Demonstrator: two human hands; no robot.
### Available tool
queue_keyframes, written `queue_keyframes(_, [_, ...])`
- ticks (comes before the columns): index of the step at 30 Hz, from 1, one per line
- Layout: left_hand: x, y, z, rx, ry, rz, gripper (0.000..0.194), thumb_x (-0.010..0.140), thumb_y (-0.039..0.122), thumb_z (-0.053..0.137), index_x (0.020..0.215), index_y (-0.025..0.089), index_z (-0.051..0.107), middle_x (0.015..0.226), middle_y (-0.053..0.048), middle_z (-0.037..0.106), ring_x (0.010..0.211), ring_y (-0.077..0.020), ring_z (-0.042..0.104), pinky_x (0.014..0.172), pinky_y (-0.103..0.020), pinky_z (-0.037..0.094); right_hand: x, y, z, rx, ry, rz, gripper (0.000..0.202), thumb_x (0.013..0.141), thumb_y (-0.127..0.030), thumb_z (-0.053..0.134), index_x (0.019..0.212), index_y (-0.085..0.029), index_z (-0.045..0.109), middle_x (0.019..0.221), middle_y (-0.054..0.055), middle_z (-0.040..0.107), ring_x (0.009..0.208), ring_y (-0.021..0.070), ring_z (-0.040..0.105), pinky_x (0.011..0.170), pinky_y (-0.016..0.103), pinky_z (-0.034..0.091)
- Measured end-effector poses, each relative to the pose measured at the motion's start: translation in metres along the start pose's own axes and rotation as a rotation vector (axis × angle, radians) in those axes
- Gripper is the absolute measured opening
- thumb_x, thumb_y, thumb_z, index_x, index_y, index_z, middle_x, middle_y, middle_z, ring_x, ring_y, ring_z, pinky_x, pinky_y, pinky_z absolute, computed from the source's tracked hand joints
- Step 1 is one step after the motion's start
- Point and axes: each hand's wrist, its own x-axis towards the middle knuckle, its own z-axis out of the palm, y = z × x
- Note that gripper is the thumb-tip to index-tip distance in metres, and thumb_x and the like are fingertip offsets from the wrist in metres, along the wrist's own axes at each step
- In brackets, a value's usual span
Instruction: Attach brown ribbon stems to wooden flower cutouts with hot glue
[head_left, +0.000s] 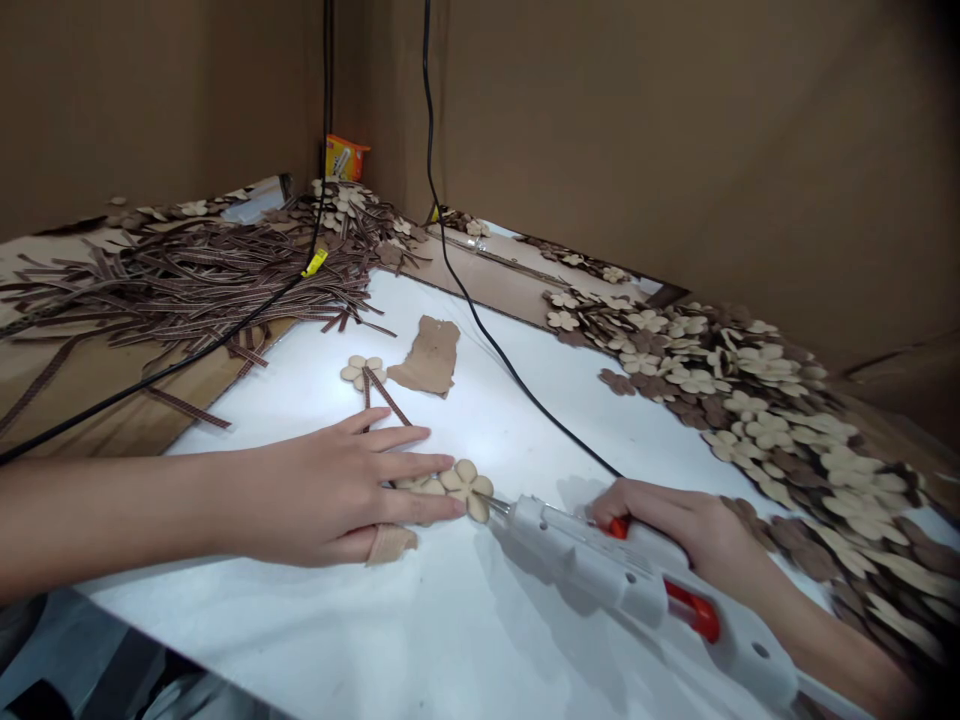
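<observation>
My left hand (322, 490) lies flat on the white board, fingers stretched out, with fingertips on and beside a cream felt flower (474, 480). A second flower is partly hidden under those fingers. Tan material (391, 543) covers the tip of my left thumb; whether it is a wrap or a loose scrap I cannot tell. My right hand (697, 525) is wrapped round a white hot glue gun (600, 560) with a red trigger. Its metal nozzle (491, 503) meets the flower's centre. Just beyond my left hand lies another cream flower (363, 372) with brown stitched ribbon strips (386, 392) on it.
A torn brown scrap (429, 358) lies on the white board (315, 640). Brown ribbon strips (217, 270) are heaped at the back left. Cream and brown flowers (757, 400) pile along the right. A black cable (480, 325) crosses to the glue gun. An orange packet (345, 158) stands in the corner.
</observation>
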Motion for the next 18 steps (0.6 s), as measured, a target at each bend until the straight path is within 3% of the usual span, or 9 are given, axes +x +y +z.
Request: queue_keyframes(18, [-0.0001,0.0003,0.0005,0.0,0.038,0.006,0.044,0.093,0.035,0.034,0.137,0.033,0.033,0.144,-0.004,0.034,0.131,-0.0302,0.031,0.105,-0.049,0.02,0.0019,-0.0049,-0.0006,0.068,-0.004,0.037,0.008,0.079,-0.018,0.047,0.074,-0.022,0.052,0.071,0.001,0.06,0.06,0.0142,0.056,0.056,0.024,0.041])
